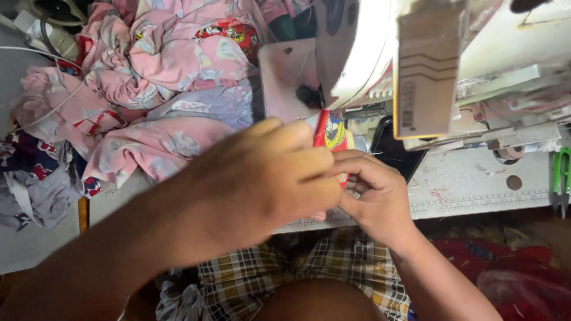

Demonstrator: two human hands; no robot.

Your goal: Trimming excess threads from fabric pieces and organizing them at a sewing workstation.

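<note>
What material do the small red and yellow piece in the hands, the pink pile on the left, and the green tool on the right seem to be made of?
The red and yellow piece, pinched by the left hand and right hand, looks like thin printed cloth: matte, bent. The pink pile seems soft printed fabric, crumpled in folds. The green tool looks like smooth plastic; any blades cannot be made out.

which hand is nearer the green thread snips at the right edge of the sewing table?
Right. The right hand is at the red printed fabric piece, partway toward the green thread snips. The left hand lies beyond it, farther left.
</note>
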